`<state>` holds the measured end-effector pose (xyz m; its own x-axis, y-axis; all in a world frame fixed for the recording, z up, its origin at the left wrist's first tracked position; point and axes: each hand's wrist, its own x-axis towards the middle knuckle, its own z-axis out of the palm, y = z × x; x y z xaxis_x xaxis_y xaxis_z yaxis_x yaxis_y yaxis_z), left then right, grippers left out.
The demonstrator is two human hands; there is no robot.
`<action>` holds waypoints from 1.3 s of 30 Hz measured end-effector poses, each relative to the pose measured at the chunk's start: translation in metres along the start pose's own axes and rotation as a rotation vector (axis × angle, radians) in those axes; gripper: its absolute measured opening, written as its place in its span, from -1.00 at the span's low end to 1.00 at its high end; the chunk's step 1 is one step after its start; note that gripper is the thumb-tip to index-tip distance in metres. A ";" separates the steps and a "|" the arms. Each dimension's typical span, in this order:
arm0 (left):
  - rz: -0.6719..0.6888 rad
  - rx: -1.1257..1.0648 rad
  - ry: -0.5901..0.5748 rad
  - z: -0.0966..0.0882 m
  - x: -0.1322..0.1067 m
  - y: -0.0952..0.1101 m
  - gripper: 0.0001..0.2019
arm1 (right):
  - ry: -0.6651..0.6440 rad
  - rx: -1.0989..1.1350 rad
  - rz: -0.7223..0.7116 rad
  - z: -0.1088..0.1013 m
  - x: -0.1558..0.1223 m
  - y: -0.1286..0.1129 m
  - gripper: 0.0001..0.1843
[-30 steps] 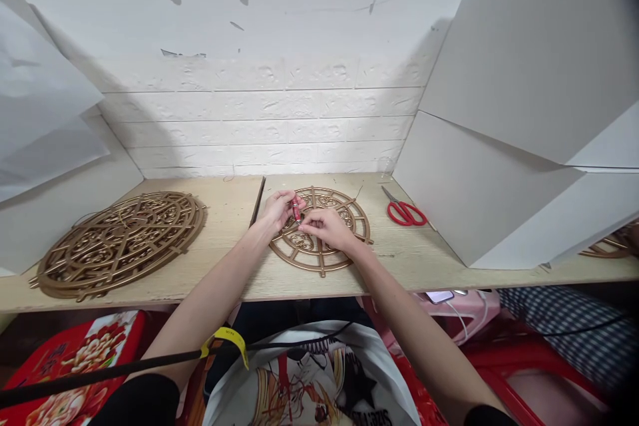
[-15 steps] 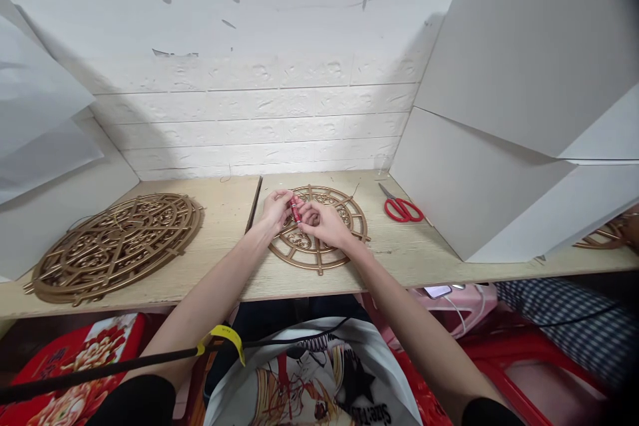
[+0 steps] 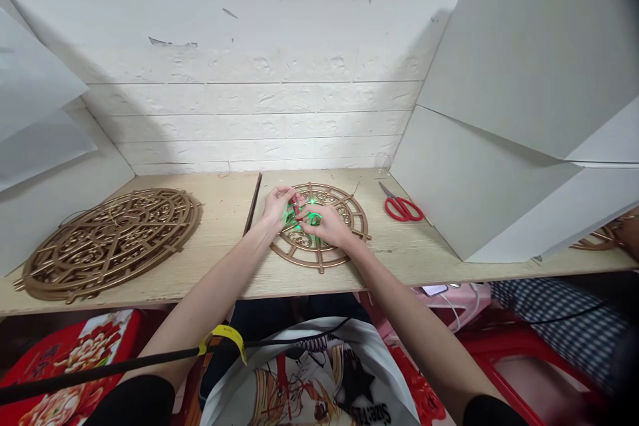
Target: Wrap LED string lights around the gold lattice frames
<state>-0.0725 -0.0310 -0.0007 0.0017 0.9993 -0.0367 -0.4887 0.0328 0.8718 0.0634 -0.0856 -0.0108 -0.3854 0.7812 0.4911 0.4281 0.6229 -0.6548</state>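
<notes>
Between my fingertips is a small red tube-shaped object (image 3: pixel 298 205); its exact kind I cannot make out. Bright green light shows around it and on the fingers. My left hand (image 3: pixel 278 206) pinches its upper end, while my right hand (image 3: pixel 323 223) has fingers curled at its lower end. Both hands are over a round gold openwork panel (image 3: pixel 319 259) with scroll patterns, lying flat on the wooden table (image 3: pixel 239 213). My fingers and palms cover part of the panel and of the tube.
Scissors (image 3: pixel 402 208) with red handles lie right of the panel. A stack of similar gold panels (image 3: pixel 110 239) occupies the left side. White boards (image 3: pixel 499 193) stand at both sides before a white brick-patterned wall (image 3: pixel 269 106). A dark cable (image 3: pixel 150 361) crosses in front of me.
Green light has appeared around the red tube and on my fingers. Both hands stay almost in place, and the camera view has shifted slightly.
</notes>
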 end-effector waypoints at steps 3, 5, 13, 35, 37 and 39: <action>-0.047 -0.019 -0.008 0.001 -0.002 0.004 -0.85 | -0.043 0.093 0.010 -0.004 -0.001 -0.004 -0.82; -0.071 -0.006 -0.038 0.000 -0.002 0.005 -0.85 | -0.037 0.127 0.022 -0.010 -0.002 -0.007 -0.75; -0.068 0.071 -0.156 -0.002 -0.006 0.004 -0.87 | 0.576 0.153 0.208 -0.035 -0.004 0.006 -0.64; -0.137 0.014 -0.163 -0.006 0.000 0.002 -0.85 | 0.521 -0.495 0.826 -0.069 -0.001 0.057 -0.58; -0.132 0.011 -0.181 -0.008 0.001 0.002 -0.86 | 0.451 -0.514 0.844 -0.076 0.008 0.064 -0.57; -0.141 -0.014 -0.174 -0.009 0.001 0.003 -0.90 | 0.413 -0.521 0.863 -0.082 0.016 0.072 -0.59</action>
<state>-0.0818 -0.0302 -0.0020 0.2207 0.9727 -0.0721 -0.4847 0.1735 0.8573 0.1556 -0.0248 -0.0033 0.4743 0.8570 0.2013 0.7541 -0.2775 -0.5952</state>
